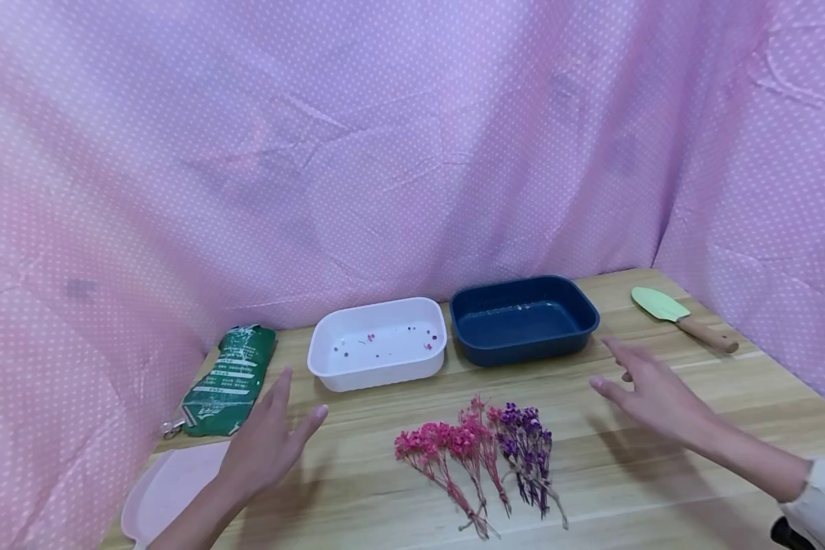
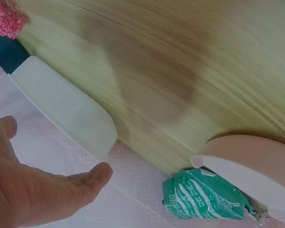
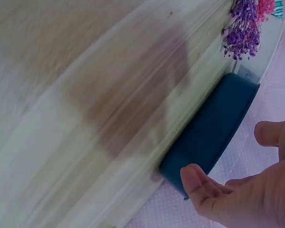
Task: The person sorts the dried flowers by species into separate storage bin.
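L hand (image 1: 264, 447): fingers approx. straight, thumb spread wide, holding nothing, above tabletop (image 1: 364, 428). R hand (image 1: 649, 393): fingers slightly bent, thumb apart, nothing held either. Nearest L hand: pink tray (image 1: 172, 489), partly hidden by forearm, & green printed packet (image 1: 230, 382) just beyond, to L. White rect. tub (image 1: 381, 378) ahead-R of L hand, w/ scattered pink & dark bits (image 1: 371, 337) inside. Navy rect. tub (image 1: 522, 351) near R fingertips, ahead-L, w/ few tiny specks (image 1: 522, 307) in it. Btwn hands: pink flower bunches (image 1: 447, 441) & purple bunch (image 1: 525, 435). Green wood-handled trowel (image 1: 660, 304) beyond R hand, to R.
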A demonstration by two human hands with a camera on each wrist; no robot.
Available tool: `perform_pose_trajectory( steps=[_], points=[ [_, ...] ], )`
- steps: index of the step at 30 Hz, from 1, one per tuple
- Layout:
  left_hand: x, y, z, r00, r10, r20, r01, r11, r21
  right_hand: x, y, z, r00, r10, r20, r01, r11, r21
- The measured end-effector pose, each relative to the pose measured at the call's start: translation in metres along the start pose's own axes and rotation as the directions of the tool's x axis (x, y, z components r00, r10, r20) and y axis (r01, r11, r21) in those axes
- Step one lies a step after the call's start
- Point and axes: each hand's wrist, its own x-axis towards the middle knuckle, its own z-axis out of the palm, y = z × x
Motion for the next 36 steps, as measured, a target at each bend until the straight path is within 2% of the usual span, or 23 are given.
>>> perform_pose_trajectory(
  steps=[9,16,22,25,27,30,34,36],
  points=[
    [0.010,0.001,0.004,1.000,-0.020,0.008,0.021,0.997,-0.068,-0.004,-0.017,0.015,0.998,0.025,0.056,-0.032,0.991,0.127],
    [0.017,0.001,0.007,0.999,-0.038,0.027,0.041,0.993,-0.113,-0.008,-0.027,0.025,0.990,0.065,0.123,-0.089,0.976,0.197],
    [0.028,0.000,0.008,0.995,-0.095,0.031,0.098,0.981,-0.165,-0.011,-0.032,0.035,0.980,0.089,0.180,-0.132,0.960,0.248],
    [0.033,-0.002,0.009,0.995,-0.094,0.021,0.096,0.974,-0.208,-0.013,-0.035,0.038,0.975,0.101,0.198,-0.154,0.949,0.274],
    [0.036,-0.004,0.010,0.996,-0.084,0.012,0.085,0.963,-0.256,-0.015,-0.039,0.041,0.968,0.123,0.219,-0.188,0.933,0.308],
    [0.042,-0.007,0.013,0.995,-0.095,0.022,0.097,0.933,-0.347,-0.017,-0.044,0.045,0.955,0.141,0.262,-0.236,0.896,0.376],
    [0.051,-0.013,0.016,0.987,-0.152,0.047,0.156,0.874,-0.460,-0.019,-0.052,0.051,0.941,0.156,0.302,-0.277,0.866,0.417],
    [0.056,-0.015,0.018,0.983,-0.176,0.054,0.179,0.844,-0.505,-0.020,-0.056,0.054,0.935,0.164,0.314,-0.290,0.863,0.413]
  ],
)
